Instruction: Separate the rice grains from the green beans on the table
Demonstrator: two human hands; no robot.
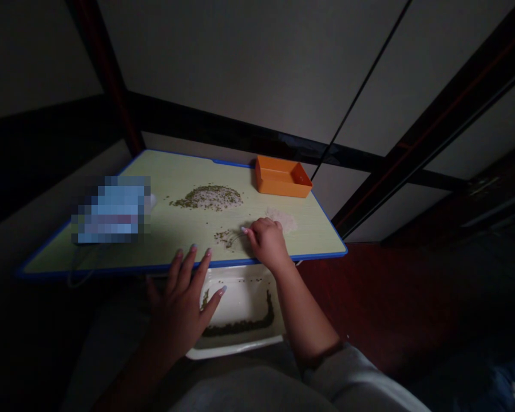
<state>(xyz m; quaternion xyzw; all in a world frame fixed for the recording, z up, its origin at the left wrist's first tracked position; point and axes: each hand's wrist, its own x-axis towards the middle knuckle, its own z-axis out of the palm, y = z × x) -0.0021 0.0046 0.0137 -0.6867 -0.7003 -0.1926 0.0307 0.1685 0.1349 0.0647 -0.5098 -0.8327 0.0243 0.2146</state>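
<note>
My left hand (pixel 184 297) is spread open at the table's near edge, its fingertips by the blue rim and its thumb over a white basin (pixel 236 348). Over the tabletop, my right hand (pixel 266 240) is curled closed with thumb and fingers pinched. Thin curved lines show at its fingertips, but what it holds is too fine to make out. Just left of it lies a small scatter of dark green grains (pixel 228 237). Beyond is a larger mixed pile of green and pale grains (pixel 212 197). A pale heap of grains (pixel 281 218) sits right behind the right hand.
An orange open box (pixel 283 177) stands at the table's far right. On the left is a blurred-out bluish object (pixel 114 209) with a thin cord below. Green grains line the basin's inside edges. Pale panels (pixel 240 68) rise behind the blue-edged table (pixel 154 171); dark red floor (pixel 381 297) lies right.
</note>
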